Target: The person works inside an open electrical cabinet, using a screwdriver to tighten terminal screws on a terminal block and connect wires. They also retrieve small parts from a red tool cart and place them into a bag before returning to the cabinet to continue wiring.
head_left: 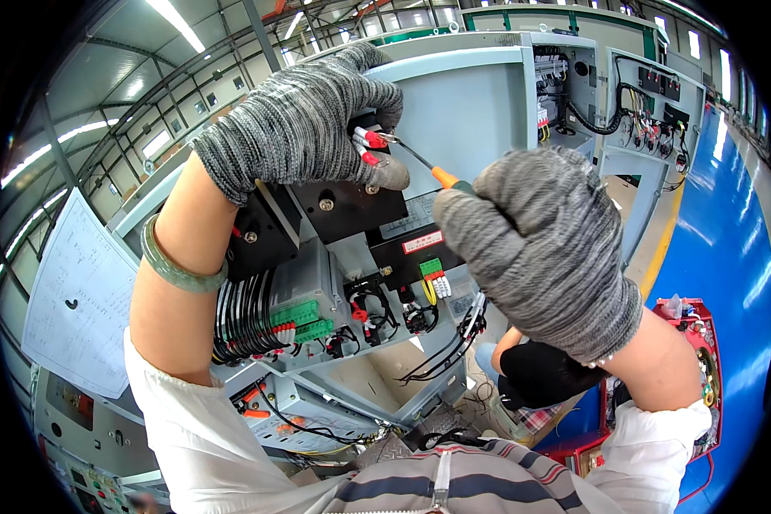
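In a factory hall, at an open grey cabinet (480,111), the left hand (304,120) pinches red-tipped wires (370,144); the right hand (540,248) grips a screwdriver (433,171).

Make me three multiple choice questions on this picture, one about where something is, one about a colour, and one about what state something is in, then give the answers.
1. Where is the green bracelet?
A. left wrist
B. right wrist
C. on the cabinet

2. What colour is the screwdriver handle just above the right hand?
A. blue
B. orange
C. white

3. What is the left hand doing?
A. hanging free
B. resting flat on paper
C. pinching red-sleeved wire ends

Answers: 1 A, the bracelet rings the left forearm by the glove. 2 B, an orange collar shows where the shaft meets the fist. 3 C, its gloved fingers close on the red tips.
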`<state>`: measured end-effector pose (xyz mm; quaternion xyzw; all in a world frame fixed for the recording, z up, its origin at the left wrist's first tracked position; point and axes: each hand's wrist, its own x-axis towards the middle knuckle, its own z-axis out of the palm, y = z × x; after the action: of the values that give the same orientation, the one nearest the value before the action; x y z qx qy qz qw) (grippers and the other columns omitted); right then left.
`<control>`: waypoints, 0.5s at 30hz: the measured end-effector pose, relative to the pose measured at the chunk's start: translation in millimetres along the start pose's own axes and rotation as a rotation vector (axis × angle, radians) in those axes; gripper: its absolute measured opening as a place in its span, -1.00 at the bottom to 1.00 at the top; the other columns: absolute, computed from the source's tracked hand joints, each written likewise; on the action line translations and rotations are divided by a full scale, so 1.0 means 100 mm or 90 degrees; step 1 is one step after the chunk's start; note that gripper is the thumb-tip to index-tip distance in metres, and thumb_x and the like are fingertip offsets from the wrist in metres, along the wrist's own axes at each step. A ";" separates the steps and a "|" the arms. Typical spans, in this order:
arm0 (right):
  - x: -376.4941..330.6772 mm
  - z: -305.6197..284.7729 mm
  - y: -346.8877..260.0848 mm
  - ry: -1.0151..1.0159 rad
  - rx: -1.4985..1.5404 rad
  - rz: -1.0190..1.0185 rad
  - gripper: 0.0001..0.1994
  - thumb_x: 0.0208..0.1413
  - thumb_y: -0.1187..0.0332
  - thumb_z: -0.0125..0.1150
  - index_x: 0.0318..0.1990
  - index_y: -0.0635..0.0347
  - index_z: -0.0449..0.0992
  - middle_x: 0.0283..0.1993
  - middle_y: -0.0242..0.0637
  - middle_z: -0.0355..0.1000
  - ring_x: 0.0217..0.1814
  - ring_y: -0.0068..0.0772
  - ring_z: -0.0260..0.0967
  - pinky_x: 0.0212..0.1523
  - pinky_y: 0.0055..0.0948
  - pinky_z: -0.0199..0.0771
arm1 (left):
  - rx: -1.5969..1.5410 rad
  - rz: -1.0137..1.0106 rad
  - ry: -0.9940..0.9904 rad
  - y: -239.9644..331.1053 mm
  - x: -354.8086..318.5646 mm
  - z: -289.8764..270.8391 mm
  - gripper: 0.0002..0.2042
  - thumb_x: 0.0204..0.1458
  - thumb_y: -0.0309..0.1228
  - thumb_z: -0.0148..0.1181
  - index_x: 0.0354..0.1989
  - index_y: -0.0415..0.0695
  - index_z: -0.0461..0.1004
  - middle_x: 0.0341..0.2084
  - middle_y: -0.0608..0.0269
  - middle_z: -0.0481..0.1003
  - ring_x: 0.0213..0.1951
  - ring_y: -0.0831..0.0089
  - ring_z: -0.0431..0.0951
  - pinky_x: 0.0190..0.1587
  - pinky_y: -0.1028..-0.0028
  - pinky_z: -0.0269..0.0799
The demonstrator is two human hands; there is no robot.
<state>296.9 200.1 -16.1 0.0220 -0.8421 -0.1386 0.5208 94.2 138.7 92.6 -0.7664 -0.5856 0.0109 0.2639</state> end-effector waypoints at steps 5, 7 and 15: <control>0.23 -0.15 -0.15 -0.081 -0.123 -0.044 -0.77 -0.13 0.27 0.11 -0.27 0.06 0.47 -0.40 -0.28 0.31 -0.43 -0.29 0.32 -0.44 -0.27 0.26 | 0.014 -0.004 0.016 -0.03 0.00 0.04 -0.61 -0.34 -0.19 0.41 -0.35 -0.09 0.46 -0.37 0.10 0.42 -0.29 0.20 0.48 -0.21 0.29 0.43; 0.21 -0.06 -0.11 -0.076 -0.164 -0.088 -0.75 -0.13 0.27 0.10 -0.23 0.07 0.47 -0.36 -0.26 0.33 -0.41 -0.27 0.33 -0.41 -0.25 0.28 | 0.008 -0.002 0.016 -0.04 -0.03 0.04 -0.63 -0.32 -0.18 0.41 -0.37 -0.09 0.44 -0.48 0.13 0.45 -0.36 0.26 0.50 -0.27 0.32 0.44; 0.16 -0.02 0.00 -0.019 -0.151 0.001 -0.71 -0.05 0.15 0.21 -0.22 0.09 0.47 -0.44 -0.28 0.38 -0.44 -0.29 0.37 -0.45 -0.34 0.36 | 0.030 -0.005 0.027 0.05 -0.02 0.01 -0.62 -0.28 -0.14 0.39 -0.34 -0.08 0.45 -0.50 0.13 0.46 -0.36 0.27 0.50 -0.27 0.32 0.44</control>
<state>291.3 197.0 -1.0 -0.0424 -0.8277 -0.2370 0.5070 97.4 136.3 88.9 -0.7579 -0.5823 0.0072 0.2941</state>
